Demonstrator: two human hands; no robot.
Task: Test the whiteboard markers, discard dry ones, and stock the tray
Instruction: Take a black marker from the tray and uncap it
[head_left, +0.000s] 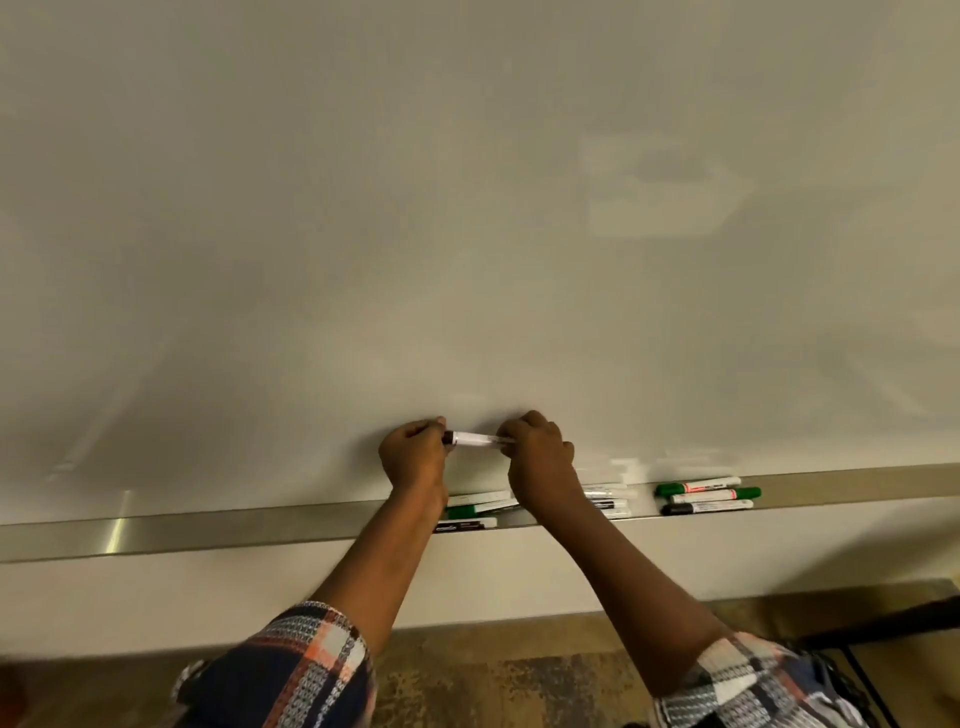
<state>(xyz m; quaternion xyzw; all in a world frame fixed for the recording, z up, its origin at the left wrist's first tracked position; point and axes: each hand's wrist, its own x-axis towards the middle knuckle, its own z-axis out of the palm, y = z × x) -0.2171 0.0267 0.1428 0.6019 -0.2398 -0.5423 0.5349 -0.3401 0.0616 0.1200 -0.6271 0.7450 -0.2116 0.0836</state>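
A white-barrelled marker (475, 439) with a black cap end lies level in front of the whiteboard (467, 208), just above the tray. My left hand (413, 454) grips its black cap end; my right hand (540, 457) grips the other end. The metal tray (208, 532) runs along the board's lower edge. On it lie several markers: a green and black group (475, 512) partly hidden behind my wrists, white and black ones (610, 501) by my right wrist, and three more (706, 496) to the right, green and black capped.
The board's surface is blank, with faint reflections. Below the tray is a pale wall, then patterned carpet (493, 686). A dark table edge and black cable (883, 629) sit at the lower right.
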